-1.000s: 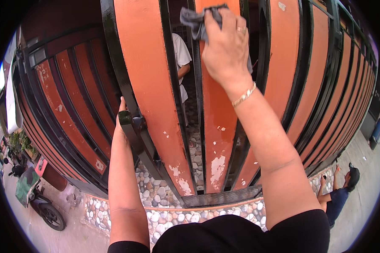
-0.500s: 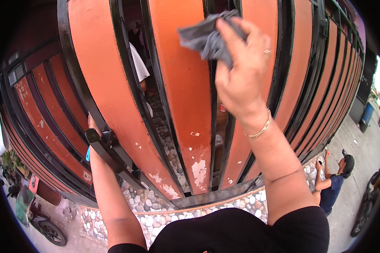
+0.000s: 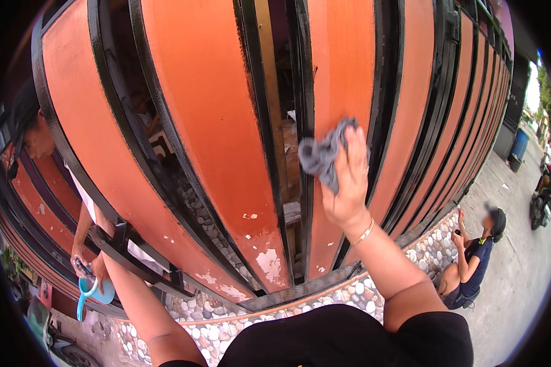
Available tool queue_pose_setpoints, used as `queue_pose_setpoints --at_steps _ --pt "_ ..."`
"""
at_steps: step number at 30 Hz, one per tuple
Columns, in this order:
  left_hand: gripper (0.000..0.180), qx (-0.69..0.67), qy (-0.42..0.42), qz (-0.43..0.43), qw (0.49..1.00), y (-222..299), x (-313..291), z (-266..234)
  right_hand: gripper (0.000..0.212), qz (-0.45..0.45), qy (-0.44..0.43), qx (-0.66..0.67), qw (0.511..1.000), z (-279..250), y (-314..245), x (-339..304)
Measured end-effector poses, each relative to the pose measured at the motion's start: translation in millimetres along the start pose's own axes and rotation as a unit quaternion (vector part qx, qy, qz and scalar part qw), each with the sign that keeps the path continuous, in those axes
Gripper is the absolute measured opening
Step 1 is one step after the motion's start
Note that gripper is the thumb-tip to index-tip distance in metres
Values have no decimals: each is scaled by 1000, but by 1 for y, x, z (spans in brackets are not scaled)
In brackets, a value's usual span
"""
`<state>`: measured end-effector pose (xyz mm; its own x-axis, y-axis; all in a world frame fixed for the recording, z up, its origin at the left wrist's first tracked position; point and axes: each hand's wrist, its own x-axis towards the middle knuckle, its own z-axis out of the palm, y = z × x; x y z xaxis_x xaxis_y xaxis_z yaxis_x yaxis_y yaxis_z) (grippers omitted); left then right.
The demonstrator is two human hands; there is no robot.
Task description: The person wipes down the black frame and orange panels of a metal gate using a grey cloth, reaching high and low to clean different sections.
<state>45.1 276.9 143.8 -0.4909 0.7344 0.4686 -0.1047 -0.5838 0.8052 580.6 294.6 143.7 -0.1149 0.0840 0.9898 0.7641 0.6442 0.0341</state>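
My right hand [image 3: 348, 189] is closed around a crumpled grey cloth [image 3: 324, 153], which lies against an orange slat [image 3: 340, 79] right of the middle. My left arm reaches to the gate's edge. Most of my left hand [image 3: 106, 224] is hidden behind a black metal bar [image 3: 128, 260], so its fingers do not show. Black metal strips border the slats of the gate. Paint has flaked off low on the wide orange slat [image 3: 205, 122], leaving whitish patches [image 3: 269, 264].
At the left, another person [image 3: 40, 137] has their hands at a light-blue dipper [image 3: 104, 292]. A second person in dark clothes [image 3: 476, 260] squats by the fence at right. Pebbled edging [image 3: 211, 330] runs below the gate. Motorcycles [image 3: 542, 202] stand on both sides.
My right hand has come down with the cloth onto a slat further right. The gate appears shifted leftward in view. The person with the dipper now shows at the left.
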Motion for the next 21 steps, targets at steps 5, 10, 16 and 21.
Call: queue_pose_setpoints --at_steps 5,10,16,21 --pt "71 -26 22 -11 999 -4 -14 3 58 48 -95 6 994 -1 -11 -94" --pt "73 -37 33 -25 998 -15 -22 -3 61 -64 -3 -14 998 -11 10 88" --pt "75 -38 30 -29 998 -12 -28 -3 40 -167 184 -78 966 -24 33 259" --pt "78 -33 19 -46 998 -35 -69 -45 53 -179 112 -149 966 -24 42 199"
